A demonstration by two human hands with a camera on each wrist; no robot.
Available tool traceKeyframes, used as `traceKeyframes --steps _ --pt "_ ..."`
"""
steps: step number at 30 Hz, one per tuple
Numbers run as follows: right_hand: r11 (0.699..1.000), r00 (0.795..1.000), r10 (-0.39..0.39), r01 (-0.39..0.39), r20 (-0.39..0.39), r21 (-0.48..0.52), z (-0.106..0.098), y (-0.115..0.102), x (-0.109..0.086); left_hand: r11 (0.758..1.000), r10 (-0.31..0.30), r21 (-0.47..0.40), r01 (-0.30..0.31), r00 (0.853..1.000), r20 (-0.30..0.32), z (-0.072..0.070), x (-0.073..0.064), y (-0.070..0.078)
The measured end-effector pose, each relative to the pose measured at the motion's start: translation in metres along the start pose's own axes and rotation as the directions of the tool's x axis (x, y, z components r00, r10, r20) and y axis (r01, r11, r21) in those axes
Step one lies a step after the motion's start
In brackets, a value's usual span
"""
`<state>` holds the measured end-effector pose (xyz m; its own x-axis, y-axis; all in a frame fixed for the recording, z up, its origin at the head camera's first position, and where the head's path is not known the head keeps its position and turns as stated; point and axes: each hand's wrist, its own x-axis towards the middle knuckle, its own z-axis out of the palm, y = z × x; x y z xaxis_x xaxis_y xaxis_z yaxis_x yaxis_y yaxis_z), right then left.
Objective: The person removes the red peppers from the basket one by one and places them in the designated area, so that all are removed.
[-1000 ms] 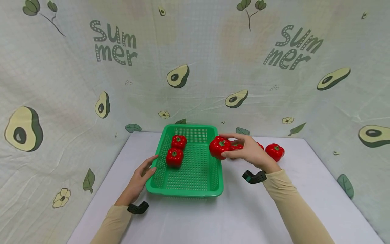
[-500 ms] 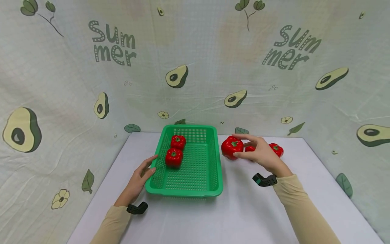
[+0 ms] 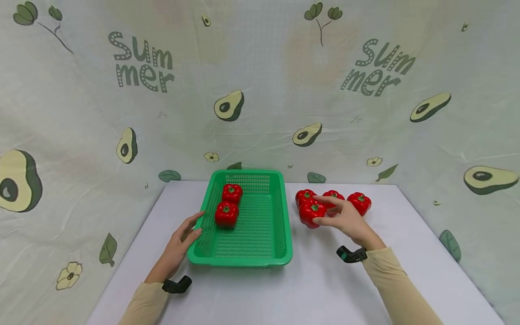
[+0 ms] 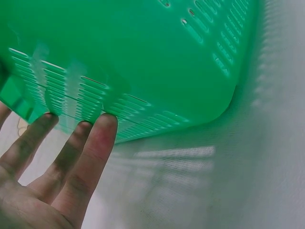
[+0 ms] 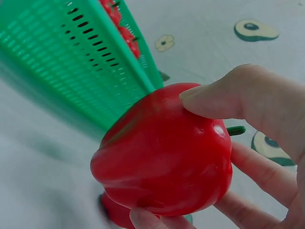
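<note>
My right hand (image 3: pixel 345 221) pinches a red bell pepper (image 3: pixel 312 213) between thumb and fingers, just right of the green basket (image 3: pixel 260 262). In the right wrist view the thumb lies on top of this bell pepper (image 5: pixel 162 148), and its green stem points toward the palm. My left hand (image 3: pixel 178 246) touches the basket's left side. Its fingers (image 4: pixel 102 138) are fairly straight against the slotted outer wall in the left wrist view. Inside the basket, along its left, sit two red bell peppers, a rear one (image 3: pixel 232 193) and a front one (image 3: pixel 226 214).
More red bell peppers lie on the white table (image 3: pixel 325 289) to the right: one (image 3: pixel 304 196) behind the held one, one (image 3: pixel 334 194) partly hidden by my hand, and one (image 3: pixel 359 204) farther right. A printed cloth (image 3: pixel 260 149) hangs behind the table.
My right hand has moved the held bell pepper rightward, away from the basket's right rim, then nearer to me and lower. The left hand stays at the basket. The head view has shifted slightly.
</note>
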<state>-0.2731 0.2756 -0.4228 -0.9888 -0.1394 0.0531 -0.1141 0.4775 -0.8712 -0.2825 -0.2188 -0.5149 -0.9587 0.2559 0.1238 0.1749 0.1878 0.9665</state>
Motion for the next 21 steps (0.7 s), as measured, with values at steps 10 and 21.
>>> traceKeyframes --steps 10,21 --pt "0.999 1.0 0.029 -0.029 -0.002 0.025 0.011 0.021 -0.001 1.0 0.008 0.004 -0.008 1.0 0.007 0.001 0.001 0.0" --pt "0.997 0.997 0.074 -0.074 0.024 0.031 0.02 0.034 0.0 1.0 -0.001 0.009 0.0 1.0 0.008 -0.002 -0.001 -0.004"
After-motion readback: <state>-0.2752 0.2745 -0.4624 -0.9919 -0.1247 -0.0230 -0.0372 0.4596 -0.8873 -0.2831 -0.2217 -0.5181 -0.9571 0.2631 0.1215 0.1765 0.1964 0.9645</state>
